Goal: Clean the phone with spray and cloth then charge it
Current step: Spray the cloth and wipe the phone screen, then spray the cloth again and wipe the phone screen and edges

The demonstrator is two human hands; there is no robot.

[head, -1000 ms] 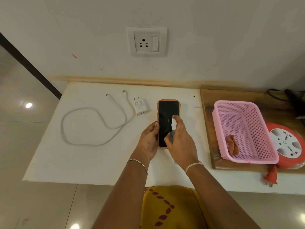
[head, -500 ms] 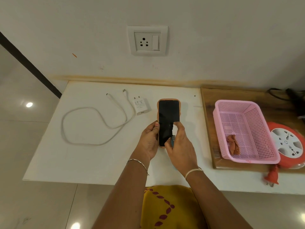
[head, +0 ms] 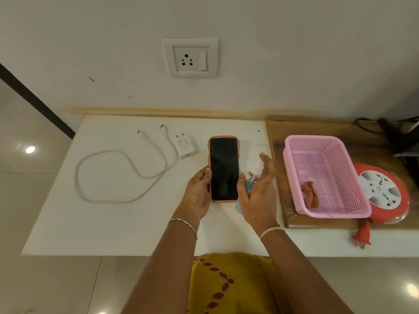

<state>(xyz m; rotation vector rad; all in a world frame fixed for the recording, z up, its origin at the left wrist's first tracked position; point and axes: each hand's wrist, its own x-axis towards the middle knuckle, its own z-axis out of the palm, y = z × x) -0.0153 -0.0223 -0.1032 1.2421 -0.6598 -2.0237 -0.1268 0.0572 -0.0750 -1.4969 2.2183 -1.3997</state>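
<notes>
The cable (head: 127,175) and the charger (head: 186,146) are lying unused on the table (head: 68,223). My left hand (head: 197,196) is gripping the phone (head: 224,168), screen up. My right hand (head: 260,191) is half open around the small spray bottle (head: 254,173); I think a light mist is best. The cloth (head: 311,194) is waiting in the pink basket (head: 340,211).

The right hand (head: 258,196) has left the dark screen of the orange-cased phone (head: 224,168). It now sits beside it, around a small blue spray bottle (head: 250,177).
</notes>
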